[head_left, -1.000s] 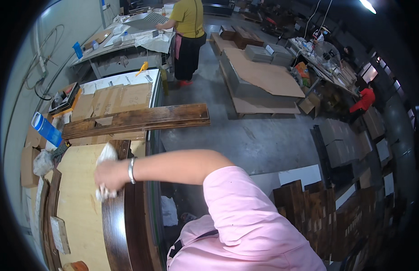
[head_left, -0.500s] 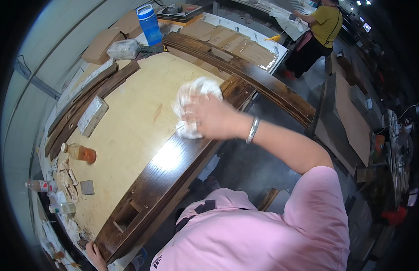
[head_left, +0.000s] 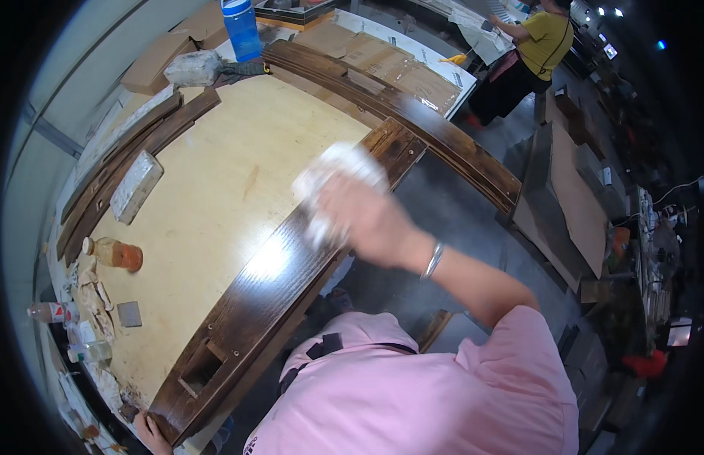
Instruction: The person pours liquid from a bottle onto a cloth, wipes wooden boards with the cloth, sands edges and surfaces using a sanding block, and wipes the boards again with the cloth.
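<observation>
A long dark-brown wooden board lies diagonally along the near edge of the table, its varnished face glossy, with a rectangular slot close to its lower-left end. My right hand, smeared by motion, presses a bunched white cloth against the upper half of this board. The cloth hides part of the surface and overhangs the board's far edge. At the lower-left end, my left hand grips the board's corner with its fingers; the rest of that hand is mostly cut off by the picture's lower edge.
Around the pale tabletop lie more brown boards, a bottle of orange liquid, a wrapped block, a small grey pad and a blue bottle. A person in a yellow shirt stands far right.
My right hand and the cloth have slid a little along the board toward me. My left hand stays at the board's end. The whole view has shifted slightly.
</observation>
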The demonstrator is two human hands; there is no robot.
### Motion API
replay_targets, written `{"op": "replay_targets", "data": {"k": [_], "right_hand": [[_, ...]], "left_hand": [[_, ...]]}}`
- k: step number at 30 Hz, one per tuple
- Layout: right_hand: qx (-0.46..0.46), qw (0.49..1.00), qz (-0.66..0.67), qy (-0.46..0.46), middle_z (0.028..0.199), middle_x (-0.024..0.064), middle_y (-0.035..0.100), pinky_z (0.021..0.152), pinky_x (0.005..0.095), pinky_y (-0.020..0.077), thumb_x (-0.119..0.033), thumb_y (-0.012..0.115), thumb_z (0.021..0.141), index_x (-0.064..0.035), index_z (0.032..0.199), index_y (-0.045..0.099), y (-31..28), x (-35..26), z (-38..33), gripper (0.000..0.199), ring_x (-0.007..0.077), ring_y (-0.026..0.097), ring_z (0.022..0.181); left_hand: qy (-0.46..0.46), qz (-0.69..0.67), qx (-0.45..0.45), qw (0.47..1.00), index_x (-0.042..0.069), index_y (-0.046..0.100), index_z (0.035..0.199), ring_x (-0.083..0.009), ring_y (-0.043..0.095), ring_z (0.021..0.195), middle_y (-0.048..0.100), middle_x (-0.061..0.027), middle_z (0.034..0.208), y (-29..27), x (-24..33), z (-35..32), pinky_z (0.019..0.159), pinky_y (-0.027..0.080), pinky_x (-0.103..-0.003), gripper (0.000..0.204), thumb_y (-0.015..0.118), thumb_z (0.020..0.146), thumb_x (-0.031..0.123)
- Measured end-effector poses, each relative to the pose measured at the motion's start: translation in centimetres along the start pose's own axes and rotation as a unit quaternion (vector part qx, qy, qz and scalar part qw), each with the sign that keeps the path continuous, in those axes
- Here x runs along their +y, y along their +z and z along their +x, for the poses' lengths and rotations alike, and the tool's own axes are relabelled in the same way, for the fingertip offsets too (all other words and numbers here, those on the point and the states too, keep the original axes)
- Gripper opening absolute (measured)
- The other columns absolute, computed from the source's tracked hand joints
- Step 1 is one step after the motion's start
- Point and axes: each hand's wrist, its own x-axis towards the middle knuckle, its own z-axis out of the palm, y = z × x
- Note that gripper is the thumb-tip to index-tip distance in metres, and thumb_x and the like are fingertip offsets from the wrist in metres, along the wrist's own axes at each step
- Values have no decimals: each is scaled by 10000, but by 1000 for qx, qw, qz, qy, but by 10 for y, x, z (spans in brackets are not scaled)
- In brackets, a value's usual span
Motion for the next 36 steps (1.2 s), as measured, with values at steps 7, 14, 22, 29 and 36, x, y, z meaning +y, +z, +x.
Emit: {"op": "replay_targets", "data": {"k": [7,14,22,29,36], "right_hand": [[72,970,-172,154,1220,184,672,1073,414,453,-44,547,870,0,1134,696,-47,82,-37,307,353,603,1221],[109,940,-3,323,983,217,708,835,424,514,-143,597,880,24,1029,708,-57,134,-42,250,351,682,922],[137,933,37,332,919,58,705,744,285,494,-72,767,785,12,1017,732,-52,133,-38,249,117,636,821],[143,829,248,480,1013,62,714,803,293,519,90,724,792,41,1069,705,-63,158,-18,282,135,654,875],[54,930,-203,301,951,181,688,782,452,527,-330,709,849,-24,933,687,-68,56,12,318,390,649,869]], "left_hand": [[16,13,0,1000,-51,595,1147,-368,591,1022,624,-212,1087,2,-3,6,932,446,-405,320,485,1026,224],[14,8,-13,1000,-55,584,1168,-374,587,1058,617,-218,1119,-1,-4,9,958,440,-398,335,474,1038,233],[-3,36,-20,999,-57,581,1209,-376,578,1115,616,-216,1176,6,-11,6,990,428,-400,350,468,1048,233],[-40,9,-60,997,-61,578,1209,-371,580,1116,621,-215,1188,-7,28,6,994,425,-405,350,475,1048,232],[-3,-6,24,1000,-42,596,1163,-356,580,1068,612,-195,1124,6,24,5,976,428,-402,291,506,1026,199]]}}
